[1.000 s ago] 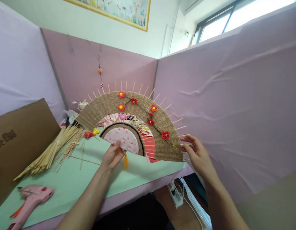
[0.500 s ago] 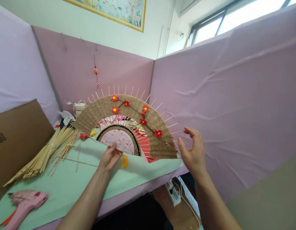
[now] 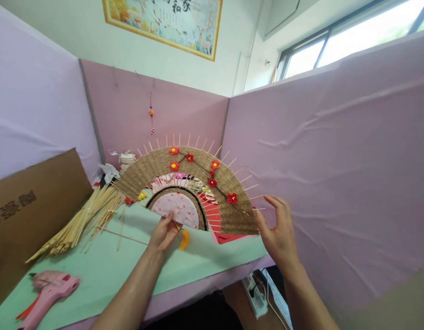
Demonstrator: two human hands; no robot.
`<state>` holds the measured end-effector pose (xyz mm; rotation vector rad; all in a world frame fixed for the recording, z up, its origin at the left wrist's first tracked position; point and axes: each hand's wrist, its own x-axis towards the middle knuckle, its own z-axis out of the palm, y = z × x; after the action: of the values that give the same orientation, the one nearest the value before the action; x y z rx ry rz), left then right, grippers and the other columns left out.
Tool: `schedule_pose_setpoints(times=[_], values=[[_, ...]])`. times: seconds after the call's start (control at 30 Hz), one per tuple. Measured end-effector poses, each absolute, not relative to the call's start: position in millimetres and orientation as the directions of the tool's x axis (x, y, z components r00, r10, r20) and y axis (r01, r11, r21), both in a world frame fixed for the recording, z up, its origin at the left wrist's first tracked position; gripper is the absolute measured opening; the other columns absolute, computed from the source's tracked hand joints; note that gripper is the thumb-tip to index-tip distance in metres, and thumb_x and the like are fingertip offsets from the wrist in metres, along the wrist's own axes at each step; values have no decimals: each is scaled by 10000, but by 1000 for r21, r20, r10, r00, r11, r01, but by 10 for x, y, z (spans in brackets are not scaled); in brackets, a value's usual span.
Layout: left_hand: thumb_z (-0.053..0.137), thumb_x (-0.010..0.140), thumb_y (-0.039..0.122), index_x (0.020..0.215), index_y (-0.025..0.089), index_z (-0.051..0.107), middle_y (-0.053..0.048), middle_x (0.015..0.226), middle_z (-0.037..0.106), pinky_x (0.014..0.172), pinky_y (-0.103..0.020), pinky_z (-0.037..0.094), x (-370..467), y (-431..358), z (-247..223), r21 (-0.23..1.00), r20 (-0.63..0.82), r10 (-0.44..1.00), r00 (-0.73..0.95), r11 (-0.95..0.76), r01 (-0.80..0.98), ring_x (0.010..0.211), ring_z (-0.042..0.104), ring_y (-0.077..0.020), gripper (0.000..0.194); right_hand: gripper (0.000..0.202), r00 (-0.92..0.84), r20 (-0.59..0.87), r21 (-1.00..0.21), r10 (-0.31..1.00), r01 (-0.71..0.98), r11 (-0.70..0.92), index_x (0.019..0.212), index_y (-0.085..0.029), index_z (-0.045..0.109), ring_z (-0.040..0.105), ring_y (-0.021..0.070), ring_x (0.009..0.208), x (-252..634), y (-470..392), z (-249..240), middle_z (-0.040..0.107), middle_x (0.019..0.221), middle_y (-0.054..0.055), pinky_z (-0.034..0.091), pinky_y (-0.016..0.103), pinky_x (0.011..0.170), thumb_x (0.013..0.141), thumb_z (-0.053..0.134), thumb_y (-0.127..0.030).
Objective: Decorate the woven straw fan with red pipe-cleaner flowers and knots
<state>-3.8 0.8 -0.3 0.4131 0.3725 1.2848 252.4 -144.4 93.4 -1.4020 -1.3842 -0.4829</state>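
A woven fan (image 3: pixel 198 158) with red flowers, thin sticks jutting past its outer edge and a pink dotted half-round base (image 3: pixel 179 208) is held up over the table. My left hand (image 3: pixel 164 233) grips the bottom of that base, thumb on the front. Beneath it hangs a yellow tassel (image 3: pixel 184 239). My right hand (image 3: pixel 276 224) is at the fan's right end with thumb and fingers apart, close to the stick tips; whether it touches them is unclear.
A bundle of pale sticks (image 3: pixel 73 220) lies at the left by a cardboard box (image 3: pixel 36 211). A pink glue gun (image 3: pixel 52 293) rests on the green tabletop (image 3: pixel 105 270). Below the table's right edge is a power strip (image 3: pixel 255 295). Pink partitions (image 3: pixel 322 169) stand around.
The view has shifted, so the scene sits lower and further right. My right hand has come a little closer to the fan's right end. My left hand keeps its grip.
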Motion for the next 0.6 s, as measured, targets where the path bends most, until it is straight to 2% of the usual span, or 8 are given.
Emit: schedule_pose_setpoints(times=[0.17, 0.33, 0.43, 0.6], values=[[601, 803, 59, 863, 166, 600, 4, 761, 694, 643, -219, 536, -32, -13, -3, 478, -46, 972, 230, 224, -849, 648, 661, -103, 123, 365, 236, 852, -375, 467, 898, 230, 1167, -184, 520, 494, 273, 1118, 2544, -1405, 880, 543, 1155, 136, 384, 489, 959, 846, 520, -356], [606, 783, 33, 959, 192, 605, 0, 789, 705, 655, -237, 543, -20, -95, 65, 498, -67, 986, 154, 167, -851, 696, 677, -126, 237, 364, 228, 845, -373, 484, 900, 228, 1159, -186, 528, 502, 290, 1102, 2564, -1343, 801, 550, 1143, 140, 391, 508, 942, 848, 505, -373], [610, 764, 15, 1029, 194, 592, -16, 835, 713, 682, -264, 556, -29, -225, 141, 548, -83, 991, 106, 134, -826, 740, 686, -147, 320, 350, 231, 836, -381, 497, 897, 224, 1149, -198, 537, 511, 290, 1094, 2575, -1318, 781, 556, 1139, 133, 391, 510, 942, 847, 506, -374], [636, 716, -17, 1055, 168, 599, -42, 870, 719, 584, -238, 557, -88, -596, 252, 691, -144, 990, -13, 91, -717, 701, 680, -155, 388, 307, 216, 834, -390, 508, 883, 263, 1110, -215, 561, 521, 271, 1087, 2594, -1335, 876, 565, 1130, 115, 403, 469, 948, 836, 530, -349]])
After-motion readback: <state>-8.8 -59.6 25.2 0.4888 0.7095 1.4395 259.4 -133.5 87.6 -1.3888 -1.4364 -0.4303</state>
